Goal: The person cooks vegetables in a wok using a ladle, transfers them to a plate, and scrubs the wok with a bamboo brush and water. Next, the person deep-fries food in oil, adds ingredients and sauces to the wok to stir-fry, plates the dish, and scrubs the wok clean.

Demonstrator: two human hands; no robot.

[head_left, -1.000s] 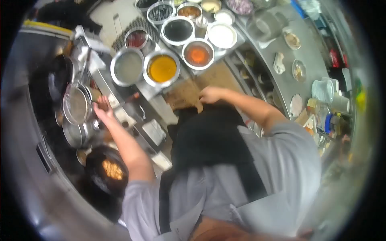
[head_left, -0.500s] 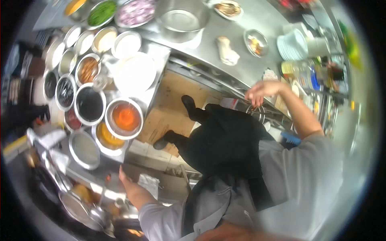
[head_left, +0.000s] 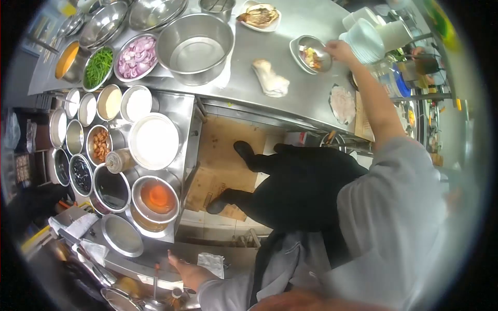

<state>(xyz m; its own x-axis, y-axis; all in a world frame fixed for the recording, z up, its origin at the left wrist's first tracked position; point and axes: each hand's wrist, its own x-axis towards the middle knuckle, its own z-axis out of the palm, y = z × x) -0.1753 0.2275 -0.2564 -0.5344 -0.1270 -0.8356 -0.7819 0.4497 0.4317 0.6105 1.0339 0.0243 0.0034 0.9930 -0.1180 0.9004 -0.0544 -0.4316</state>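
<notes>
My right hand (head_left: 340,51) reaches to the steel counter, fingers closed on the rim of a small metal bowl (head_left: 322,63). Chopped red, yellow and pale bits lie in that bowl, and a white dish edge (head_left: 295,54) shows beside and under it. To its left is a pale, lumpy rolled thing (head_left: 271,79) of a kind I cannot make out. A flat, whitish, textured piece (head_left: 342,104) lies near the counter edge below. My left hand (head_left: 185,270) is low on the left with fingers stretched out, holding nothing, near the stove-side ledge and a folded white cloth (head_left: 211,264).
Metal pots of sauces and seasonings crowd the left counter, among them an orange-red liquid (head_left: 158,198). A large steel pot (head_left: 195,49) and sliced purple onions (head_left: 137,57) stand at the back. Stacked pale plates (head_left: 363,41) are at right. Ladles and pans fill the lower left.
My right hand has moved up from beside the counter's front edge to the small metal bowl and taken its rim. The view has shifted. My left hand stays low and open.
</notes>
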